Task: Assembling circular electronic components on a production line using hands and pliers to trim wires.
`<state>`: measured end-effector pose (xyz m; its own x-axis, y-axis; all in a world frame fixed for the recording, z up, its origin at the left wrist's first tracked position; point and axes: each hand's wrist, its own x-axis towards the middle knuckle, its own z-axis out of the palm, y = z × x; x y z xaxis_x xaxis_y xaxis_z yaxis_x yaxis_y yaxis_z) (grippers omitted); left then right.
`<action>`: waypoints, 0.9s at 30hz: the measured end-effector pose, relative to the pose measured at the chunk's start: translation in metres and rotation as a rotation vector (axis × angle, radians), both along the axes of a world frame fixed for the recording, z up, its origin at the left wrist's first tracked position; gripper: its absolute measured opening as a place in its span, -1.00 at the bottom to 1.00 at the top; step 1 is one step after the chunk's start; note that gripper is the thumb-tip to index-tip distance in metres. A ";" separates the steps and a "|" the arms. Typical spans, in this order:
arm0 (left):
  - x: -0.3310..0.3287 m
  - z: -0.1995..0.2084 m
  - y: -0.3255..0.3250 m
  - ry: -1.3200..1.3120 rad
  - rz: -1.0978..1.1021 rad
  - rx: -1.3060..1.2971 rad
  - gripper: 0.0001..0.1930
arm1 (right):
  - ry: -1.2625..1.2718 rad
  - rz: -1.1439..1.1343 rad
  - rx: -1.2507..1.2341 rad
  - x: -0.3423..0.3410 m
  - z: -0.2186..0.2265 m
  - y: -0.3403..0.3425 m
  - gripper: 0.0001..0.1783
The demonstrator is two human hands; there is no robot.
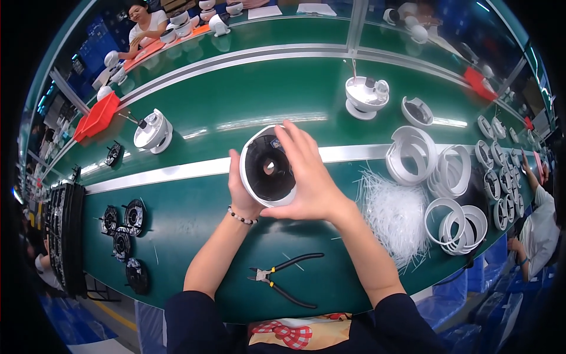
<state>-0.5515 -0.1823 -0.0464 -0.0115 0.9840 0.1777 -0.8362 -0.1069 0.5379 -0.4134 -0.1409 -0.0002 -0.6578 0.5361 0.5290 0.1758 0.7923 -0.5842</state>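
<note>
1. Both hands grasped a round white housing (269, 168) with a black inner face, raised above the green table (206, 212).
2. The left hand (243, 192) sat mostly hidden behind it.
3. The right hand (312, 177) covered its right edge.
4. Pliers (284, 278) lay nearby.

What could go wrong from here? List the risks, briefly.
1. Both hands, left hand and right hand, hold the round white housing up off the table; if the grip slips, it may drop.
2. The pliers lie open near the table's front edge, by the forearms; an elbow might knock them off.
3. The loose pile of white ties sits beside the right forearm and could get swept or scattered.
</note>
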 end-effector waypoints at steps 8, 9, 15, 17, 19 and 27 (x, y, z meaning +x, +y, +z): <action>0.002 0.005 -0.007 0.149 0.075 -0.097 -0.06 | -0.040 -0.206 -0.062 -0.012 0.000 -0.013 0.28; 0.003 0.003 -0.008 0.146 0.075 -0.099 -0.06 | -0.081 -0.248 -0.087 -0.012 -0.001 -0.016 0.27; 0.004 0.008 -0.006 -0.028 -0.062 -0.018 -0.26 | -0.061 -0.125 -0.018 -0.002 0.002 -0.010 0.25; 0.002 0.016 -0.008 -0.053 -0.088 -0.037 -0.29 | -0.033 -0.114 0.063 0.000 0.004 -0.010 0.21; -0.007 0.012 -0.005 -0.053 -0.180 -0.013 -0.28 | -0.002 -0.056 0.052 -0.004 0.002 -0.008 0.18; 0.018 0.015 0.029 0.105 -0.129 0.029 -0.29 | 0.097 -0.294 0.120 0.008 -0.026 0.006 0.35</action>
